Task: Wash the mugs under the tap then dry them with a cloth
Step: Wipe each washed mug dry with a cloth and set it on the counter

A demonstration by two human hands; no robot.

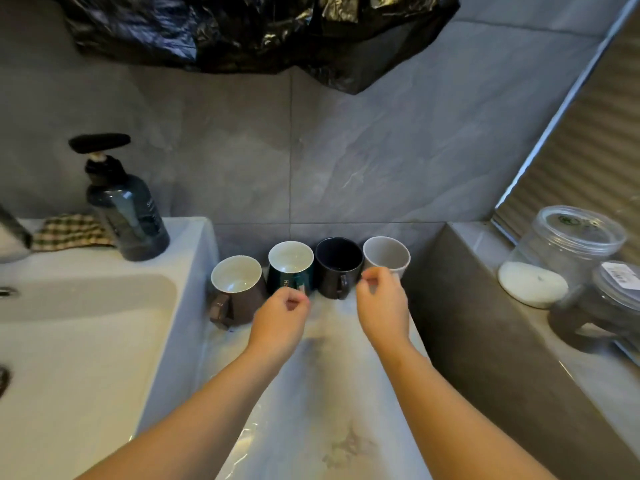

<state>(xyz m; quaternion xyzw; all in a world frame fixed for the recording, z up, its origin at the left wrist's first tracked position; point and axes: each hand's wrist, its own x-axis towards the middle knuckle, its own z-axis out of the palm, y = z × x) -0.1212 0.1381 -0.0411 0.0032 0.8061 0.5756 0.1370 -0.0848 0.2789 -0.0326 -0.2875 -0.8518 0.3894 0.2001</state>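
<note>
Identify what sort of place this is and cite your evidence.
Probably a bathroom or kitchenette wash area: a white basin, a pump bottle on its rim, and grey wall tiles.

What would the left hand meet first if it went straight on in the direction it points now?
Most likely the green mug: the left hand points its curled fingers at that mug's handle, just ahead. Whether they touch it already is unclear, as depth is hard to judge.
</note>
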